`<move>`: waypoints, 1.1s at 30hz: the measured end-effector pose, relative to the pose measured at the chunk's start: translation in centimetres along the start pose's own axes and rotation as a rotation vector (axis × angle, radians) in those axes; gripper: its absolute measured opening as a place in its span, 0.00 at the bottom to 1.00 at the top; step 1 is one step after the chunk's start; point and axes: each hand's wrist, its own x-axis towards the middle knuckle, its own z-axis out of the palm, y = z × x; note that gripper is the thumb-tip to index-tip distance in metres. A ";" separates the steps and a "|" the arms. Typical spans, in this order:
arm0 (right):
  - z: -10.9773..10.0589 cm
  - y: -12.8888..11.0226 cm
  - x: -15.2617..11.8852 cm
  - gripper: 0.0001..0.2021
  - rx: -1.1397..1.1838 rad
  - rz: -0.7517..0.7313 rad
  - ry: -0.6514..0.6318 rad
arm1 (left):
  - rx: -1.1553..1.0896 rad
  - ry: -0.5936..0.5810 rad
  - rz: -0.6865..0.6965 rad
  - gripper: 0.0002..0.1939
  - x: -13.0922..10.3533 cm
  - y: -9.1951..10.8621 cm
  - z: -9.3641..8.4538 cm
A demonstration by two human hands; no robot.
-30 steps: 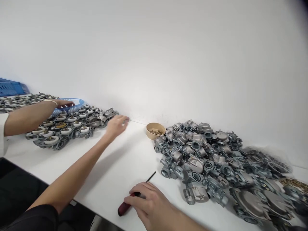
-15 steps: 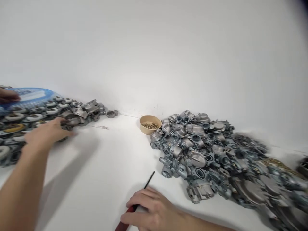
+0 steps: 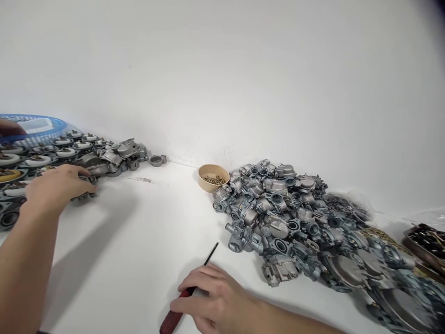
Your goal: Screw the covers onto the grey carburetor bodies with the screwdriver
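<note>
My left hand [image 3: 57,185] is at the front edge of the left group of carburetor parts. Its fingers and thumb curl round a grey carburetor [image 3: 83,196], which is mostly hidden under the hand. Around it sit rows of open carburetors with white ring-shaped floats [image 3: 37,161], one of them yellow [image 3: 10,175]. Near the bottom middle, my right hand [image 3: 212,294] rests on the white table, closed round a screwdriver [image 3: 171,321] with a red handle. Its dark shaft points up and away, toward the right-hand heap of carburetors [image 3: 276,227].
A tan paper bowl [image 3: 212,184] of small brass-coloured screws stands by the wall. Another person's hand [image 3: 11,128] is at the blue basket [image 3: 57,126] on the far left. Grey metal bowls [image 3: 128,148] lie behind my left hand. A box of dark parts [image 3: 426,246] stands far right.
The whole view has shifted slightly, moving everything a little left in the picture. My left hand stays among the left parts, and my right hand still holds the screwdriver.
</note>
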 end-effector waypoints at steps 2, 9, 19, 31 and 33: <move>0.3 0.1 -0.1 0.21 0.006 0.016 0.004 | 0.094 -0.076 -0.049 0.31 -1.0 1.1 -0.7; 0.9 0.4 -0.2 0.23 -0.017 0.003 0.066 | -0.024 -0.329 0.432 0.36 -6.0 7.4 -0.5; 0.1 -0.4 0.1 0.26 0.029 0.037 0.038 | -0.315 -0.357 1.091 0.31 -16.6 15.1 4.0; -0.7 -0.6 0.2 0.23 0.028 0.056 -0.015 | -0.540 -0.399 1.217 0.36 -19.2 16.4 6.6; -0.7 -0.5 0.2 0.23 0.027 0.052 -0.012 | -0.578 -0.387 1.207 0.35 -19.4 16.5 7.3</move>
